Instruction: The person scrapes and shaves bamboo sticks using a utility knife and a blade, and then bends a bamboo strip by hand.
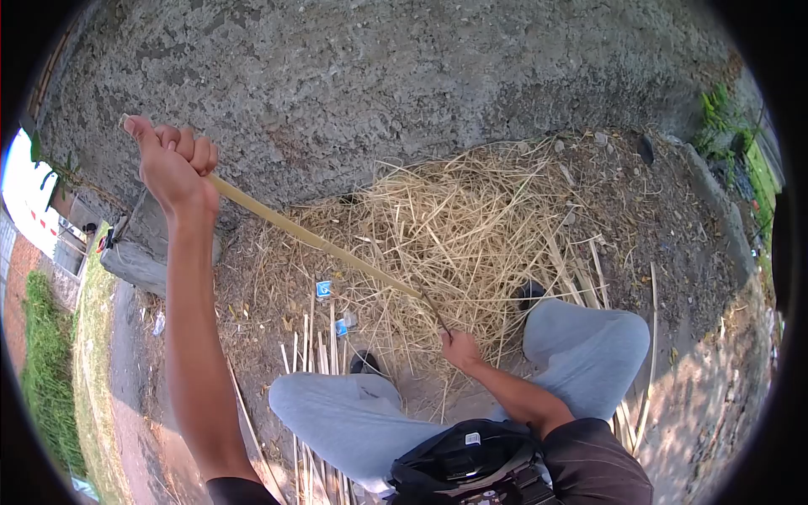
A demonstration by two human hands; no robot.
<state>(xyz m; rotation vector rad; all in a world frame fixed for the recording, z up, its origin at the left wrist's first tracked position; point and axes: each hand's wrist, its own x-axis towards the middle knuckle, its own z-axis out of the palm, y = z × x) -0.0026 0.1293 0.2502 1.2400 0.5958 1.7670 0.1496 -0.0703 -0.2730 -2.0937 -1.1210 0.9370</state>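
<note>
My left hand [177,168] is raised at the upper left, its fingers wrapped round a long, pale bamboo strip [320,242]. A short end of the strip sticks out past my thumb. From there the strip slants down to the right across the middle of the view. In my right hand [461,349], low between my knees, is a knife with a thin dark blade [434,313]. The blade meets the lower end of the strip; the exact contact is too small to make out. My right fingers are closed round the handle, which is mostly hidden.
A heap of pale shavings [454,227] lies before me against a rough concrete wall [353,93]. More bamboo strips lie on the ground beside my legs [589,345]. Two small blue-and-white packets [323,289] are near my left foot. A stone block [139,265] stands at left.
</note>
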